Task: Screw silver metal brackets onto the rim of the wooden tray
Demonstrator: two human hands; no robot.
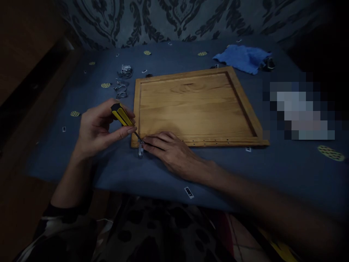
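My left hand [99, 125] is closed around a screwdriver [122, 114] with a yellow and black handle. Its shaft slants down to a small metal hinge [140, 150] at the near left corner of a wooden cabinet door [182, 105]. The hinge juts past the door's near edge. My right hand [174, 154] lies over that edge, thumb and fingertips pinched at the hinge beside the screwdriver's tip. Any screw there is too small to make out. The door lies flat, its recessed panel facing up, with several small dark holes along the near rail.
Several loose metal hinges [121, 89] lie left of the door, with more metal pieces [125, 71] behind them. At the back right is a crumpled blue cloth [242, 58] beside a dark object [269, 64]. A blue patterned cloth [218, 174] covers the surface. A blurred-out patch [300, 109] hides the right side.
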